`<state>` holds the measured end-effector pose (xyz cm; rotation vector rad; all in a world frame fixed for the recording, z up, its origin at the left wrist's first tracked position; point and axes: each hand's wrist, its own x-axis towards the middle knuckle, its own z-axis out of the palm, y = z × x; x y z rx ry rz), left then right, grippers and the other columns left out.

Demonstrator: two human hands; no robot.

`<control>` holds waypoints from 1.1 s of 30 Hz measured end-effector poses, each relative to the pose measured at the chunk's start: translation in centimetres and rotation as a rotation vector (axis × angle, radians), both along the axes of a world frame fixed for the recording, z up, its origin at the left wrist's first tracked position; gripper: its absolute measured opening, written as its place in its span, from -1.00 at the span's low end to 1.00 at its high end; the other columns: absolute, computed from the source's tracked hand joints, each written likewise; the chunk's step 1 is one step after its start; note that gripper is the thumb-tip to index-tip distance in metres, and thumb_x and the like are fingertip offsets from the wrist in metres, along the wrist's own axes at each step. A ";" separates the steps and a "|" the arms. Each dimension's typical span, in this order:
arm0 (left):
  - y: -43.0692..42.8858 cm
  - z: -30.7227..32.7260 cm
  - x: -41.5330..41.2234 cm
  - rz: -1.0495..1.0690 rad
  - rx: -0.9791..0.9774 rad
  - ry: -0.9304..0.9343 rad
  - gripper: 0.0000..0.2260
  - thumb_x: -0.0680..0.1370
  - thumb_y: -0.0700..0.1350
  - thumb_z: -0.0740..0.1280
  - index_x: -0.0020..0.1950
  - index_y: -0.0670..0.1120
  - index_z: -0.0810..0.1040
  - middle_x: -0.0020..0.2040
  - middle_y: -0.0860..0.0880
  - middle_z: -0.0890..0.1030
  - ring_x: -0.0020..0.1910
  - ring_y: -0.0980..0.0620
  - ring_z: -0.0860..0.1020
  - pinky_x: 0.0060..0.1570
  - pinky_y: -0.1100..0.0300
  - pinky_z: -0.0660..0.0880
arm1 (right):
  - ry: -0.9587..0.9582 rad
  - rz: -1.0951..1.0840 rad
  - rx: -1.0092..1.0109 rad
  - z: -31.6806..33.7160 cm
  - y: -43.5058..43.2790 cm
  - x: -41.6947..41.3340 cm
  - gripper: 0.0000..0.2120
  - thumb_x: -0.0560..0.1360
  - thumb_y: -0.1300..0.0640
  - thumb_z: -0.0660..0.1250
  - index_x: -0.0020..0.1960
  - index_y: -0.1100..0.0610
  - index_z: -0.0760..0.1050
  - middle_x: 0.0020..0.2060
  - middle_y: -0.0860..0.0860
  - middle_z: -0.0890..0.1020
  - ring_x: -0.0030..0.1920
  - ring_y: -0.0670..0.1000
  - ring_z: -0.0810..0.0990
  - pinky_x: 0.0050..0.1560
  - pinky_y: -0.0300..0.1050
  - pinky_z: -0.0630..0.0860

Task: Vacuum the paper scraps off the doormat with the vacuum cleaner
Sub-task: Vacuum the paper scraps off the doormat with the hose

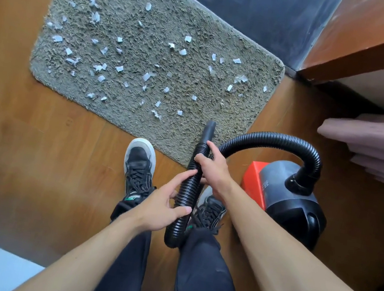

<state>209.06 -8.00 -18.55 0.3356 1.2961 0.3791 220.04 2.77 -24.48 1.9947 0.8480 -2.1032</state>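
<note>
My right hand (211, 167) grips the hose (187, 191) behind the nozzle (208, 130); my left hand (163, 206) holds it lower. Nozzle points forward over the doormat's (148, 63) near edge; paper scraps (122, 69) lie ahead, mostly leftward.

head view; wide-angle; worn at standing height; faces steeply down; doormat (148, 68) just ahead

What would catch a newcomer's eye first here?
White paper scraps lie strewn across the shaggy grey doormat in the upper half. Below it, the right hand and left hand both hold a black ribbed hose, which loops to the red-and-black vacuum cleaner at right.
</note>
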 end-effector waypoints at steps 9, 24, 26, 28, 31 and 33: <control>-0.8 1.0 -5.6 0.053 -0.027 -0.046 -0.33 0.59 -0.35 0.31 0.49 0.29 0.24 -0.07 0.01 0.63 -0.26 0.16 0.61 -0.33 0.37 0.50 | 0.037 -0.044 -0.032 0.3 -1.3 -4.5 -0.36 0.56 0.21 0.30 0.57 -0.03 0.16 -0.04 -0.08 0.59 -0.15 -0.09 0.62 -0.36 -0.24 0.58; -1.6 0.3 -9.5 0.209 -0.047 -0.045 -0.32 0.59 -0.31 0.33 0.48 0.36 0.26 -0.25 0.13 0.64 -0.29 0.16 0.57 -0.27 0.29 0.53 | 0.009 0.068 0.070 -1.1 -0.7 -10.5 -0.35 0.49 0.19 0.33 0.54 -0.01 0.23 0.12 0.11 0.62 -0.08 0.02 0.63 -0.17 -0.01 0.64; -0.8 0.3 -9.7 0.208 -0.036 -0.049 -0.33 0.60 -0.32 0.32 0.46 0.36 0.27 -0.28 0.16 0.64 -0.33 0.19 0.56 -0.32 0.34 0.50 | -0.024 0.075 0.163 -1.3 -0.5 -10.5 -0.35 0.45 0.16 0.36 0.52 0.01 0.28 -0.07 0.04 0.65 -0.10 0.02 0.62 -0.01 0.08 0.61; 0.1 0.2 -9.8 0.198 -0.035 -0.066 -0.34 0.60 -0.32 0.31 0.46 0.36 0.27 -0.29 0.16 0.63 -0.34 0.19 0.56 -0.34 0.33 0.51 | -0.030 0.063 0.188 -1.4 0.0 -10.3 -0.35 0.44 0.13 0.38 0.50 0.01 0.30 -0.12 0.00 0.65 -0.09 0.02 0.64 0.08 0.11 0.60; 1.4 0.1 -9.9 0.181 -0.044 -0.090 -0.34 0.60 -0.33 0.31 0.44 0.37 0.29 -0.28 0.12 0.62 -0.33 0.15 0.58 -0.35 0.26 0.54 | -0.015 0.022 0.156 -1.3 1.1 -9.5 -0.39 0.50 0.19 0.37 0.51 0.01 0.28 -0.12 0.05 0.63 -0.14 0.01 0.65 -0.15 0.02 0.65; 2.0 0.0 -9.7 0.167 -0.049 -0.085 -0.35 0.61 -0.34 0.30 0.44 0.35 0.29 -0.31 0.13 0.62 -0.34 0.16 0.59 -0.37 0.27 0.53 | -0.019 0.021 0.131 -1.8 1.6 -9.1 -0.38 0.51 0.18 0.39 0.51 0.00 0.27 -0.09 0.04 0.64 -0.13 0.01 0.67 -0.23 -0.04 0.66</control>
